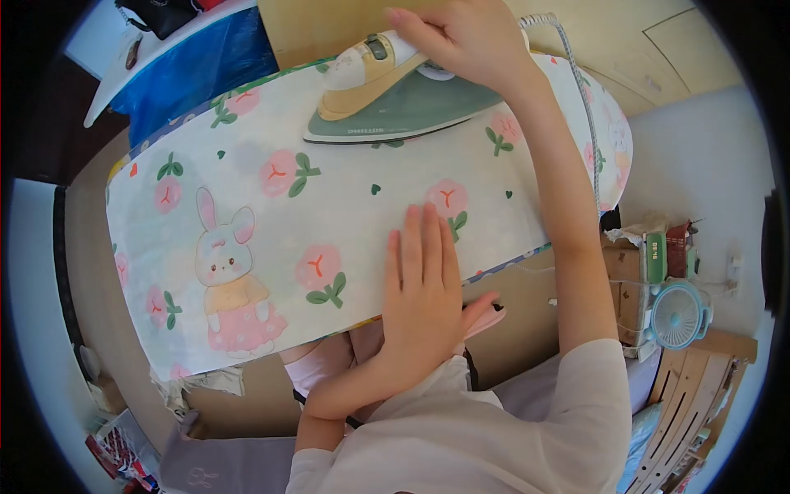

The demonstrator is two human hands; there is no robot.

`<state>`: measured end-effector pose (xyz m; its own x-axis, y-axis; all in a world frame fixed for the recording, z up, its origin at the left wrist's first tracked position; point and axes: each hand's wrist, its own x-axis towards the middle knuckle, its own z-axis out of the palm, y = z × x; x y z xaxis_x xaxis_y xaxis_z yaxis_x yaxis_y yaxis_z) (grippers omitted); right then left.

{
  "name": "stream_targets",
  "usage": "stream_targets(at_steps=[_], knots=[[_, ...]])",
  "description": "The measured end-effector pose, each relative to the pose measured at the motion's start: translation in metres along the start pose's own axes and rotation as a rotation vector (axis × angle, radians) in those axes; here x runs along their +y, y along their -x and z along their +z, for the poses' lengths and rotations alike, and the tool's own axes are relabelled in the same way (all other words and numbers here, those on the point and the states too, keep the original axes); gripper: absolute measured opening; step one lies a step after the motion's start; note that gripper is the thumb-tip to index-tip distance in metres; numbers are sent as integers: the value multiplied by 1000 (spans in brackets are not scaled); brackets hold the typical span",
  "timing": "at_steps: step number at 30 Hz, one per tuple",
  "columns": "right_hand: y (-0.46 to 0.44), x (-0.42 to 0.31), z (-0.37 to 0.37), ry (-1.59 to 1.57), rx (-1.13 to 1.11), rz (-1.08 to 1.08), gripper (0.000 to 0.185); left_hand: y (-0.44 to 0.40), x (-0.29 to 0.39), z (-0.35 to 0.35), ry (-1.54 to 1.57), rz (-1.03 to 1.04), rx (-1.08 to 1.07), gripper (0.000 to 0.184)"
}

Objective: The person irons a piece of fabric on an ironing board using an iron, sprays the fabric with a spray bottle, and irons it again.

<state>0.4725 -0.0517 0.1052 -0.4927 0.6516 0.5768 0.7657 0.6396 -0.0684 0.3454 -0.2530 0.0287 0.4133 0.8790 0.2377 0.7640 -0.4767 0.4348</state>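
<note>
Fingers of the right grip (465, 41) wrap the iron (403, 103), hiding most of its handle; its soleplate faces the printed cloth (362, 218), out of sight. The left grip (424, 309) lies spread, palm down, on the cloth's near part, its palm unseen. A black bag (162, 16), contents hidden, is cut off upper left; a container (136, 438) lower left holds blurred red items (103, 451).

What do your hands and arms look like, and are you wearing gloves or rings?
No gloves: my left hand and right hand are bare, with slim fingers. I see no rings, watch or bracelets. My right sleeve is short, plain and off-white, and so is my left sleeve.
</note>
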Motion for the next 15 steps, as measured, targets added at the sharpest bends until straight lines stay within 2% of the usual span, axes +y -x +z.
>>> stream_targets(at_steps=[4,6,9,11,15], knots=[[0,1,1,-2,-18,12,40,-10,-10,7,-78,-54,70,68],[0,2,1,-3,-32,28,41,-10,-17,13,-59,-73,128,59],[-1,4,1,-35,-57,34,45,-8,-21,19,-114,-16,173,51],[-2,4,1,-26,-138,79,50,-8,-22,20,-103,-16,190,49],[-3,4,0,-35,-137,76,52,-8,-21,20,-22,-71,194,50]])
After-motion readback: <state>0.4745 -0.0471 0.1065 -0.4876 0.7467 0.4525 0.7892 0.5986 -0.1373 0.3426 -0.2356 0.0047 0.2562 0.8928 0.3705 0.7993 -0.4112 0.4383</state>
